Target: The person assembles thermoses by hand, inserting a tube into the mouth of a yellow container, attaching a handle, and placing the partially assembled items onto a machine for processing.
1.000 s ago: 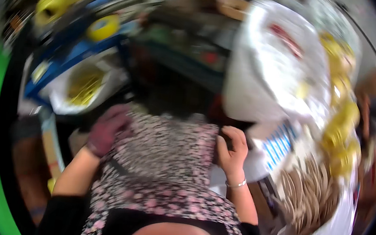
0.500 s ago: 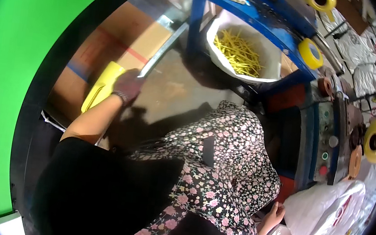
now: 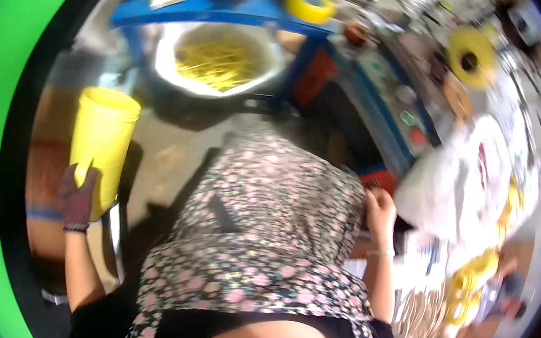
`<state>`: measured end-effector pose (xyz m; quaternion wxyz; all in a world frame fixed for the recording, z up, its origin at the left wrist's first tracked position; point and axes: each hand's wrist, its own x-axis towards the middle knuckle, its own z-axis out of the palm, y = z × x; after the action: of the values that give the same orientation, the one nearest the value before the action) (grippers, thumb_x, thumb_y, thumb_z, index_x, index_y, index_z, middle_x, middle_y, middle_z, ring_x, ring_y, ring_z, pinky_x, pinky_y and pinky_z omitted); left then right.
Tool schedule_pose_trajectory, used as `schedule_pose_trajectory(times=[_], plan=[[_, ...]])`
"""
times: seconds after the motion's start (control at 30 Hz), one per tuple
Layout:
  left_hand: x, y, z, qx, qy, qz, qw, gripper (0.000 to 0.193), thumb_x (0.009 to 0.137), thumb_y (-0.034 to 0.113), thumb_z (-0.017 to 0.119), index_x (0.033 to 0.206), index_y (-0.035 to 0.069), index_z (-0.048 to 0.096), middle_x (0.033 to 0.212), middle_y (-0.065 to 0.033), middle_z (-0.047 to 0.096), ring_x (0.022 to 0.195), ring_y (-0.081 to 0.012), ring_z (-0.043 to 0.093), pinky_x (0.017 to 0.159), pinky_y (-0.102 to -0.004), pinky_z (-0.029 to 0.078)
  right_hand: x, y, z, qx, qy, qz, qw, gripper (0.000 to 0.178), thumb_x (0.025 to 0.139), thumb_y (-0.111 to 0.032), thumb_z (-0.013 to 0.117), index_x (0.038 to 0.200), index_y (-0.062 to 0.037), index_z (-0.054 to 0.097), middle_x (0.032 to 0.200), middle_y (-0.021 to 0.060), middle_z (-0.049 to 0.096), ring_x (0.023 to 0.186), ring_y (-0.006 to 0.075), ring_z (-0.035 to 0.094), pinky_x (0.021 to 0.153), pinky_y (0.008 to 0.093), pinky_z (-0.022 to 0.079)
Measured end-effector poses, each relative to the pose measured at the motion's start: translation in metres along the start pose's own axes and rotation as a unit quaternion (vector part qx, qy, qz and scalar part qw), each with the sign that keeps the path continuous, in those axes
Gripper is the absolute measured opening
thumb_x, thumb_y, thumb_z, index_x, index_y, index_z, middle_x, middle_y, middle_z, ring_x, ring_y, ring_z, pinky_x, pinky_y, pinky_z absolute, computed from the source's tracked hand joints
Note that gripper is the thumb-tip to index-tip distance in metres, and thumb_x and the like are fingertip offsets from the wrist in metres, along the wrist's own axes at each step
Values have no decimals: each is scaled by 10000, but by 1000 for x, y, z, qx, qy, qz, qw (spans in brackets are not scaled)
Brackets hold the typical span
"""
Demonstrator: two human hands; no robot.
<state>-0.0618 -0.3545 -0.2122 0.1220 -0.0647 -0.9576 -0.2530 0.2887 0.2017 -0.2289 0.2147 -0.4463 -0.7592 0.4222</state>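
Note:
In a dark work glove, my left hand [image 3: 76, 198] is closed around the handle of a tall yellow plastic pitcher [image 3: 104, 138]. It is held up at the left, rim toward the far side, beside cardboard boxes; its inside cannot be made out. My bare right hand [image 3: 381, 213] is at the right edge of my floral apron [image 3: 262, 235], close to a red panel of the machine. Its fingers are curled together, and a small dark spot shows at their tips; blur hides what it is.
A white-lined bin [image 3: 168, 68] of yellow strips stands under a blue bench [image 3: 235, 13] carrying a yellow tape roll [image 3: 309, 5]. At the right are a machine control panel [image 3: 395, 90] with buttons, a white plastic bag [image 3: 447, 184] and another yellow roll [image 3: 471, 57]. Cardboard [image 3: 47, 175] lies left.
My view has swung left. The yellow pitcher has been raised off the cardboard boxes and now stands more upright in my left hand. My right hand has come up beside the apron.

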Motion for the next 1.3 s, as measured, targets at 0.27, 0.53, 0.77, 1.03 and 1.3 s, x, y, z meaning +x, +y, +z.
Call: schedule_pose_trajectory(times=[0.27,0.53,0.77,1.03,1.3], plan=[[11,241,-13,-100,-121,540,827,439,572,216,808,928,44,615,863,-127,606,807,-324,555,748,-419,440,-55,-136,34,436,-306,37,845,618,945,-343,560,1419,-29,317,1299,139,511,1113,183,537,939,344,458],[44,290,43,-540,-408,318,665,571,975,414,442,1392,27,389,1391,-127,440,1267,-250,441,1060,-387,347,-68,-95,19,449,-43,-204,869,437,877,34,500,1306,-45,465,1125,63,631,1050,185,601,924,310,463],[5,347,45,-626,-718,100,288,137,971,210,445,865,131,479,792,4,477,703,-104,451,633,-276,391,-79,-21,-55,-98,80,-279,952,547,742,-136,704,1257,-67,534,1211,156,579,1138,334,517,987,414,408],[-15,338,50,-654,-626,54,422,335,873,179,650,1096,141,403,917,-16,367,848,-168,400,801,-347,394,-161,167,-152,-218,364,41,905,373,740,-192,734,1075,-52,647,1058,116,638,984,299,577,884,370,460],[-19,370,64,-698,-626,106,333,397,968,208,534,1329,63,454,1306,-137,517,1211,-306,496,1044,-469,408,-153,152,-151,-241,369,72,895,191,769,-178,711,916,-57,711,999,81,658,973,276,574,856,373,466]])
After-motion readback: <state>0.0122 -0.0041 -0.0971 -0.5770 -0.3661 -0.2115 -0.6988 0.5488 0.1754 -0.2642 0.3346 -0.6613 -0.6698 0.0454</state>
